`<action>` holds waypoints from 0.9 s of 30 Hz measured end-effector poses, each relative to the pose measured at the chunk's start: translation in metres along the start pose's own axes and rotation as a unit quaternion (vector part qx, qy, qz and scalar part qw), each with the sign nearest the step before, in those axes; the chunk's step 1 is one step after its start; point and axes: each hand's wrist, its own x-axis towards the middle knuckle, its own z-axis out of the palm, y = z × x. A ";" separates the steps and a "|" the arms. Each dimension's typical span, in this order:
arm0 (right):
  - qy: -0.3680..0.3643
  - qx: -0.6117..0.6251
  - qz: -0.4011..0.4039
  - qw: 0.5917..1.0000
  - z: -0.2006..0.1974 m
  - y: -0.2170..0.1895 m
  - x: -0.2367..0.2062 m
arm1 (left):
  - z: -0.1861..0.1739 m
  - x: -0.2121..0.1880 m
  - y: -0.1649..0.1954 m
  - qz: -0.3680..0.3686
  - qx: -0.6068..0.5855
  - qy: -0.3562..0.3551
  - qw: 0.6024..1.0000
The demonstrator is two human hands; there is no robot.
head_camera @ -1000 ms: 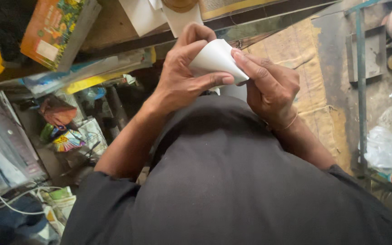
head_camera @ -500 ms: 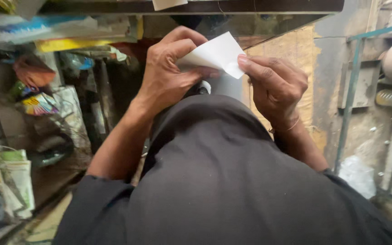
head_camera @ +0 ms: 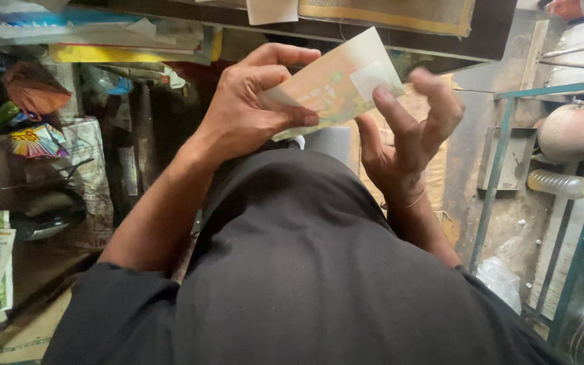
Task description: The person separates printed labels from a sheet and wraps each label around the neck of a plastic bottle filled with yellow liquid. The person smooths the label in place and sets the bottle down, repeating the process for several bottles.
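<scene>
My left hand [head_camera: 251, 111] pinches a flat, pale yellow-green paper slip [head_camera: 336, 84] between thumb and fingers, holding it out above my dark shirt [head_camera: 305, 270]. A small white square patch shows on the slip's right part. My right hand [head_camera: 407, 138] is beside it with fingers spread, and its forefinger tip touches the slip's lower right edge. The slip lies nearly flat and tilts up toward the right.
A shelf edge with stacked papers and a yellow strip [head_camera: 123, 51] runs along the top left. Bags and colourful packets [head_camera: 38, 138] crowd the left. At right stand a teal metal frame [head_camera: 501, 155], a round metal pot [head_camera: 572, 132] and a plastic bottle [head_camera: 559, 184].
The paper was curled between both hands; now it is opened out flat in my left hand. My right hand has loosened, its fingers spread. The camera view has shifted downward.
</scene>
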 end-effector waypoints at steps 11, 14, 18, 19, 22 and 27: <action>-0.064 0.168 0.065 0.982 0.059 -0.044 0.055 | -0.080 0.006 -0.005 0.052 -0.021 -0.024 0.998; -0.082 0.216 0.104 0.967 0.066 -0.057 0.064 | -0.096 0.007 -0.008 0.030 -0.042 -0.018 0.999; -0.104 0.298 0.104 0.943 0.072 -0.069 0.084 | -0.115 0.008 -0.010 -0.011 -0.077 -0.018 0.997; -0.104 0.322 0.098 0.936 0.074 -0.071 0.088 | -0.120 0.009 -0.011 -0.008 -0.079 -0.021 0.997; -0.126 0.262 0.070 0.954 0.076 -0.078 0.097 | -0.132 0.016 -0.011 0.004 -0.069 -0.032 0.997; -0.150 0.272 0.133 0.941 0.084 -0.085 0.106 | -0.148 0.021 -0.016 -0.035 -0.040 -0.056 0.997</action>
